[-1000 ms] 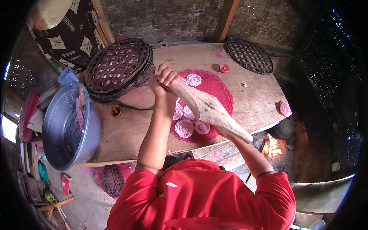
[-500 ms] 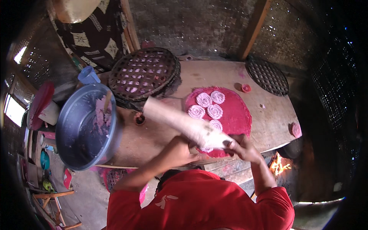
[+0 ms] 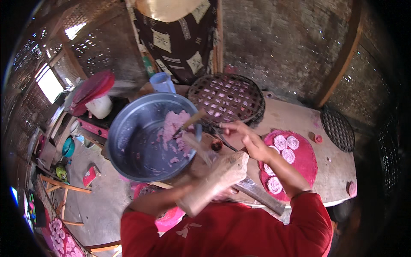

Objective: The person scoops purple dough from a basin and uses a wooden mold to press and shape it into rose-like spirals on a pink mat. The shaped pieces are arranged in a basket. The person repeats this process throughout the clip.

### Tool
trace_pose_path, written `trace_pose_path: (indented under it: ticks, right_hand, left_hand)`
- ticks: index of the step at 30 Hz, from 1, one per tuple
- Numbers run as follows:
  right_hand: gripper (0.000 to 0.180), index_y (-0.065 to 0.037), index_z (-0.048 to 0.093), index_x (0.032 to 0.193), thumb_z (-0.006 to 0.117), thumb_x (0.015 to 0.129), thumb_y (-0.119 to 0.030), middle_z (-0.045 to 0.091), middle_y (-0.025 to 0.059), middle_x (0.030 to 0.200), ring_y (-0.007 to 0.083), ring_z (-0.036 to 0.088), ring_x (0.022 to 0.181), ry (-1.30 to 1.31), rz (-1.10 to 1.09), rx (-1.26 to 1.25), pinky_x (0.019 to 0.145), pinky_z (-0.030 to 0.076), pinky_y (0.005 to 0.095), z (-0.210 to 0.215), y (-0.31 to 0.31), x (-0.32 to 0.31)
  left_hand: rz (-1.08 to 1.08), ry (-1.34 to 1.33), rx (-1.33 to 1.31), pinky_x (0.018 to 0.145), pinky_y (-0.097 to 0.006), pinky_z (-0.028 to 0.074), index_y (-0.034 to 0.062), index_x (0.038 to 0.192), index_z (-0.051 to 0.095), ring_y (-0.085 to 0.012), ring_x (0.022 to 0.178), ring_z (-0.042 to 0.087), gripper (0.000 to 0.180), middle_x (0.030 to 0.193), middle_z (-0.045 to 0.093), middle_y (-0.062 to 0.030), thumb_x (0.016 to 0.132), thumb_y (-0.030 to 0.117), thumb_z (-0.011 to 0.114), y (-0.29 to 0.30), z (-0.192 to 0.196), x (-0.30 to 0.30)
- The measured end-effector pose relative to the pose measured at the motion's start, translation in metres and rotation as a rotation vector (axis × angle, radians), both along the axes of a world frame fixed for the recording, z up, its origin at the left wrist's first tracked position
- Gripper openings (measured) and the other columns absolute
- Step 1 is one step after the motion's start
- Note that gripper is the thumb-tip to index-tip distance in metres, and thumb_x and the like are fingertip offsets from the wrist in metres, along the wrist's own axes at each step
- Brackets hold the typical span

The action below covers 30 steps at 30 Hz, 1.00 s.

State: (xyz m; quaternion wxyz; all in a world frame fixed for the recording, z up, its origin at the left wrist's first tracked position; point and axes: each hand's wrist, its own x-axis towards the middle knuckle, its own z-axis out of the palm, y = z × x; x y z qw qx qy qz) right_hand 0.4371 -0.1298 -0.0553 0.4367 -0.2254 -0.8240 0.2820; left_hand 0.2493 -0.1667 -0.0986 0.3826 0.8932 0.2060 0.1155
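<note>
A pale wooden press (image 3: 218, 182), a thick block with a long flat bar crossing beneath it, lies tilted in front of my body. My left hand (image 3: 223, 195) is closed round it, mostly hidden behind the block. Up and to the left reaches my right hand (image 3: 250, 140), empty and with fingers apart, near the wooden handle (image 3: 195, 119) of a spatula. That spatula stands in pink dough (image 3: 176, 124), stuck to the side of a big grey-blue tub (image 3: 117, 147). On a round red mat (image 3: 299, 175) sit several pink swirled strand cakes (image 3: 288, 156), partly behind my right forearm.
Behind the tub stand a blue plastic jug (image 3: 162, 82) and a dark woven basket lid (image 3: 227, 96) over pink pieces. A flat woven tray (image 3: 338, 130) is at the table's far right. Small red cup (image 3: 317, 138) and pink lump (image 3: 351, 189) rest on the wooden table (image 3: 338, 171).
My view has turned left toward the tub. The press has swung round and come closer to my body. My right hand has let go of it and reached toward the spatula handle.
</note>
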Motion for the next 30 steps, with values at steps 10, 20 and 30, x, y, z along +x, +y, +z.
trace_pose_path:
  ticks: [10,20,30]
  right_hand:
    - [0.044,-0.003,0.045,0.129,0.065,0.092,-0.017,0.061,0.0155,0.091,0.0266,0.064,0.083,0.005,0.149,0.631,0.077,0.051,0.0413,0.159,-0.004,-0.137]
    - [0.025,-0.013,0.041,0.12,0.049,0.102,-0.029,0.045,0.0011,0.077,0.0094,0.049,0.053,0.762,-0.363,-0.057,0.051,0.051,0.0266,0.133,0.076,-0.102]
    - [0.047,-0.01,0.043,0.122,0.046,0.099,-0.052,0.055,0.015,0.115,0.0313,0.056,0.11,0.72,-0.164,-0.839,0.091,0.048,0.0486,-0.012,0.137,-0.197]
  left_hand:
    - [0.261,0.417,-0.474,0.047,-0.031,0.041,0.0013,0.092,0.064,-0.0115,0.05,0.05,0.021,0.064,0.057,-0.0048,0.088,0.022,0.061,0.058,0.15,-0.12]
    - [0.844,-0.129,0.017,0.075,-0.041,0.053,0.0023,0.107,0.066,-0.023,0.088,0.068,0.021,0.096,0.07,-0.0097,0.088,0.011,0.063,0.077,0.109,-0.251]
    - [0.826,-1.699,0.142,0.093,-0.041,0.05,0.0035,0.112,0.057,-0.0183,0.096,0.061,0.021,0.1,0.059,-0.0068,0.094,0.014,0.06,0.124,0.114,-0.242]
